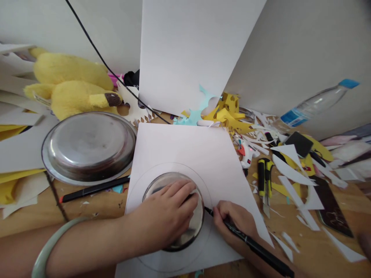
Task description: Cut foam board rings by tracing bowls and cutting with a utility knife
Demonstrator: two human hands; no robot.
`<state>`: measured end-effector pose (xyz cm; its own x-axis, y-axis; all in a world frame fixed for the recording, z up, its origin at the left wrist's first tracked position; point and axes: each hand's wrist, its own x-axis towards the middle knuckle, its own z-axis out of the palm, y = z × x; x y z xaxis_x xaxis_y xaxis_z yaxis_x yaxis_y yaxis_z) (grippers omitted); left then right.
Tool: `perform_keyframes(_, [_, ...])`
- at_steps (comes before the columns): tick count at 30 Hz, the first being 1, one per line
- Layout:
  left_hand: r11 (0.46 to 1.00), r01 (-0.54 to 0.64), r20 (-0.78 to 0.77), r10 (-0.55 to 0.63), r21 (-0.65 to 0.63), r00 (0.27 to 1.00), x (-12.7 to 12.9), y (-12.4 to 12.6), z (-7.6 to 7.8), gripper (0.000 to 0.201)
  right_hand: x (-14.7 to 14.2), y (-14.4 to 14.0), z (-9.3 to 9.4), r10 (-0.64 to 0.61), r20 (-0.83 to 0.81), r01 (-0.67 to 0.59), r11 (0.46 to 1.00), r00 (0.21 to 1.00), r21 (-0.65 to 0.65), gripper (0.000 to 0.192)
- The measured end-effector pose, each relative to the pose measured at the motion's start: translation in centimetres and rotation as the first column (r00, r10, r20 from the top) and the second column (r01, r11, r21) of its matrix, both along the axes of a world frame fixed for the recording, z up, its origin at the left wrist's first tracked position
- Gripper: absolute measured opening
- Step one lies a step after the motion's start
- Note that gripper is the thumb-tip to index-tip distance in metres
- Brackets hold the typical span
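Note:
A sheet of white paper (185,144) lies on the wooden table, with a large circle drawn on it in thin line. Inside that circle sits a round, shiny metal lid (198,224). My left hand (174,212) rests over the lid with curled fingers, gripping its top; something dark, perhaps a knob, shows between the fingers. A black pen (261,251) is held in my right hand (234,220), fingers closed around it. The pen's tip meets the paper at the lid's right edge.
An upturned metal plate (88,146) and a black marker (95,189) are at left, before a yellow plush toy (75,85). At right lie a utility knife (265,181), a glue gun (246,152), paper scraps (290,164) and a phone (332,208). A plastic bottle (315,102) stands behind.

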<state>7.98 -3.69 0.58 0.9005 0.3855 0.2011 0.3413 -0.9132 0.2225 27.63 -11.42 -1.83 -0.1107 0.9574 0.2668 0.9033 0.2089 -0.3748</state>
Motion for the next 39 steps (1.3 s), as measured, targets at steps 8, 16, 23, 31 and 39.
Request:
perform_keyframes(8, [0.999,0.011,-0.003,-0.011,-0.036,1.0,0.1,0.2,0.2,0.027,-0.4,-0.8,-0.3,0.045,0.014,-0.045,0.996,0.999,0.072,0.026])
perform_keyframes(16, [0.998,0.008,-0.055,-0.011,-0.062,0.998,0.1,0.1,0.4,0.028,-1.4,-2.2,-0.1,0.064,0.069,-0.074,0.985,0.996,0.155,0.027])
perform_keyframes(23, [0.998,0.022,-0.09,-0.027,-0.06,0.996,0.0,0.1,0.4,0.032,-2.3,-2.7,-0.4,0.147,-0.003,-0.14,0.947,0.989,0.289,0.025])
perform_keyframes(31, [0.999,0.025,-0.057,-0.028,-0.04,0.998,0.0,0.1,0.1,0.03,-3.3,-3.1,-0.1,0.286,-0.046,-0.253,0.903,0.957,0.347,0.023])
perform_keyframes(39, [0.998,0.019,-0.047,-0.021,-0.052,0.999,-0.1,0.1,0.0,0.029,-4.5,-3.5,-1.8,0.399,-0.154,-0.341,0.889,0.904,0.305,0.023])
